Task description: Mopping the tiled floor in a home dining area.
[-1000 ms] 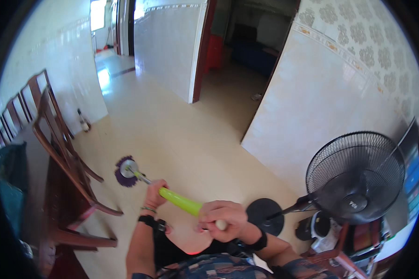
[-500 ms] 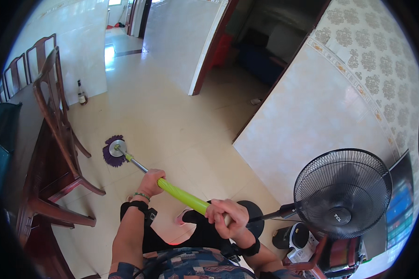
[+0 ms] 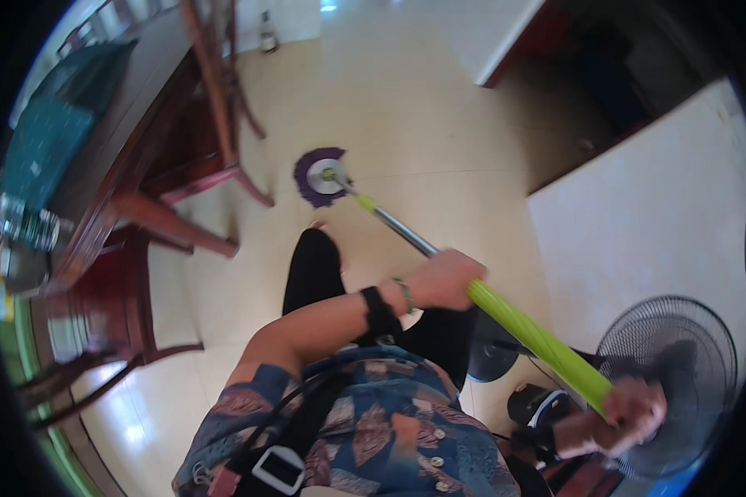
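A spin mop with a lime-green and metal handle [image 3: 539, 335] slants across the view, its round purple head [image 3: 322, 177] flat on the tiled floor. My left hand [image 3: 449, 280] is wrapped round the shaft just where the metal meets the green grip. At the upper end of the handle, my right hand [image 3: 634, 414] is closed on it, slightly blurred, in front of the black fan. Both wrists wear black straps.
A black standing fan [image 3: 680, 364] is at the right, beside a small black bin [image 3: 535, 406]. Wooden chairs [image 3: 215, 91] and a dark table [image 3: 145, 62] line the left. A bottle [image 3: 268, 35] stands by the far wall. A doorway opens at the upper right.
The view has turned and tilted down. My right hand has swung out to the right with the handle's top, and my left hand has moved right across my body. Both still grip the mop.
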{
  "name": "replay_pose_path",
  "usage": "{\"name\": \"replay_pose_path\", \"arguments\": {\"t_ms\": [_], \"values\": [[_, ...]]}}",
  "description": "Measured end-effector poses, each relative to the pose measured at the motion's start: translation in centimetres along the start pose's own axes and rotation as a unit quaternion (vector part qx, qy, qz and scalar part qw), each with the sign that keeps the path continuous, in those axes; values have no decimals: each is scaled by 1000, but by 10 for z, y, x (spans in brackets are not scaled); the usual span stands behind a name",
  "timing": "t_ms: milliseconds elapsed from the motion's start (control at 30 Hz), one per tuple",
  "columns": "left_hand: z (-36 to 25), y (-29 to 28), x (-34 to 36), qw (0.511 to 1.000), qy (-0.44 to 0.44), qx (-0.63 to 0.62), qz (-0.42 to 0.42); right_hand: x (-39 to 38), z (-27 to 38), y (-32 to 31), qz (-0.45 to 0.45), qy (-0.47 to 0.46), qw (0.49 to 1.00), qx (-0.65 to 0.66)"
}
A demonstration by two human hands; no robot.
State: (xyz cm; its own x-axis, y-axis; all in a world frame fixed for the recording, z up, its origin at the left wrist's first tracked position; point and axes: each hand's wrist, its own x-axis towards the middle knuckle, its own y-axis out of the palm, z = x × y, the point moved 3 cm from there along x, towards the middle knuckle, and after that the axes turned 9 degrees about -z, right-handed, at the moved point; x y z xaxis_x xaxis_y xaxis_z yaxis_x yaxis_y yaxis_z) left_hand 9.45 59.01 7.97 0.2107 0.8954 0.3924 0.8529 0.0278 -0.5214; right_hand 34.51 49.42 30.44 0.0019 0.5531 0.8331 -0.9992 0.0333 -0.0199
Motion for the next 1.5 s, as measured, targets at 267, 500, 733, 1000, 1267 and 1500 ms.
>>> {"name": "replay_pose_path", "arguments": {"t_ms": [267, 500, 733, 1000, 1267, 1500], "values": [[-56, 24, 3, 992, 27, -15, 119, 9, 21, -56, -79, 26, 986, 146], [-33, 2, 12, 996, 13, 15, 84, 20, 3, -16, -163, 5, 966, 202], [52, -54, 13, 993, 37, 19, -106, 17, -42, 74, -47, -30, 987, 149], [215, -155, -29, 958, 18, 117, -262, -38, -122, 241, 310, 24, 950, 45], [285, -179, -72, 941, -132, 153, -271, -97, -149, 306, 432, 42, 899, 61], [237, -148, -66, 912, -104, 172, -358, -72, -120, 268, 426, 74, 901, 35]]}}
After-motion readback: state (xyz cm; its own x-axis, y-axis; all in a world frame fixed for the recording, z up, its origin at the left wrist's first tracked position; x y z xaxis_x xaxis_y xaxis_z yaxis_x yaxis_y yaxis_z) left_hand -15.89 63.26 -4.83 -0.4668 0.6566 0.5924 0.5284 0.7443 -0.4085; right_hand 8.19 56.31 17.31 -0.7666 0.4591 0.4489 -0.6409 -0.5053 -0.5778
